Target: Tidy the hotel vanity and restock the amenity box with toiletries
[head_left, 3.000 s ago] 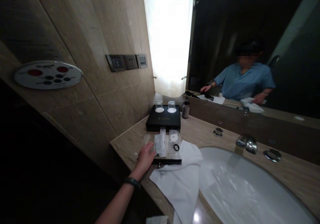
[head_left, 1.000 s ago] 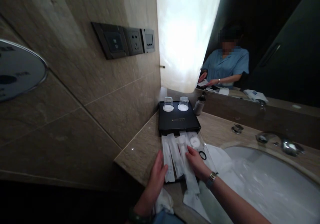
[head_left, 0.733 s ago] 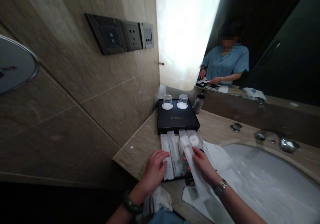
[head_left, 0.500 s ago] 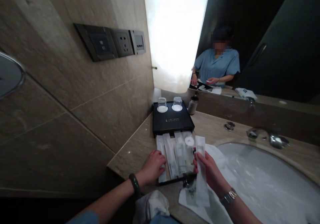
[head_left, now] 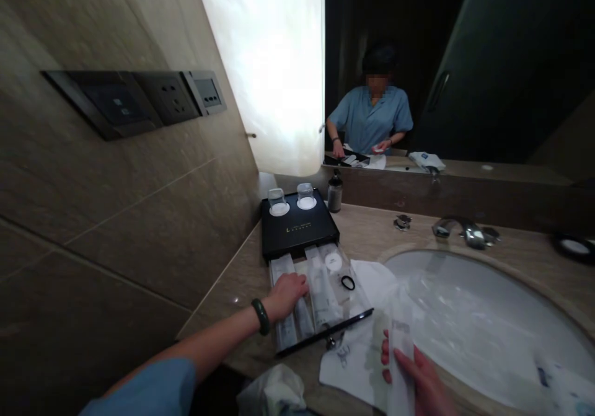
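A shallow drawer [head_left: 320, 332] is pulled out of the black amenity box [head_left: 297, 227], with long white paper packets inside. My left hand [head_left: 289, 293] reaches over the drawer's left part, fingers bent together on a long white packet [head_left: 303, 318]; its fingertips are partly hidden. Beside it lie another long packet [head_left: 279, 268] and a wider clear packet [head_left: 320, 283]. On the drawer's right side are a round white packet [head_left: 333, 261] and a black ring-shaped band [head_left: 348, 283]. My right hand [head_left: 425, 379] grips an upright, slim white packet [head_left: 400, 348], thumb in front.
Two upturned glasses [head_left: 277, 200] stand on the box, a pump bottle [head_left: 334, 193] behind it. A white cloth [head_left: 353, 366] lies under the drawer's right side. The sink [head_left: 465, 317] with its faucet [head_left: 469, 233] is at right. The tiled wall [head_left: 139, 230] bounds the left.
My right hand has moved away from the drawer, right and toward me, still holding its packet. The left hand has moved onto the second packet. The view has turned to the right.
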Demonstrator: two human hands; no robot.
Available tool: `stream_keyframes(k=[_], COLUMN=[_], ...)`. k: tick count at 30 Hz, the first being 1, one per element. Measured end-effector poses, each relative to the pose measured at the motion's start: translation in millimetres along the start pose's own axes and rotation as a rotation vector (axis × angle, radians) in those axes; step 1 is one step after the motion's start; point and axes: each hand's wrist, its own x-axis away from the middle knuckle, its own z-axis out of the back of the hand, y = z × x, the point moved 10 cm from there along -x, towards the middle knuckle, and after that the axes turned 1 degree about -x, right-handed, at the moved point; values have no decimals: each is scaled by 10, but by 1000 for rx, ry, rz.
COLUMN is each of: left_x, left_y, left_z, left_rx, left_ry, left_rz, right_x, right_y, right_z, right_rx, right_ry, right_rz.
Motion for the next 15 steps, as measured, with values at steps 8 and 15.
stream_keyframes(k=[8,15], left_x=[317,446], left_y=[-40,-49], left_z=[132,61], left_rx=[99,210], left_ry=[-24,56], left_rz=[129,215], right_x=[-88,-585], right_y=[-703,-694], right_z=[-550,-1766], right_rx=[818,1890], right_ry=[-127,-366], right_rz=[429,636])
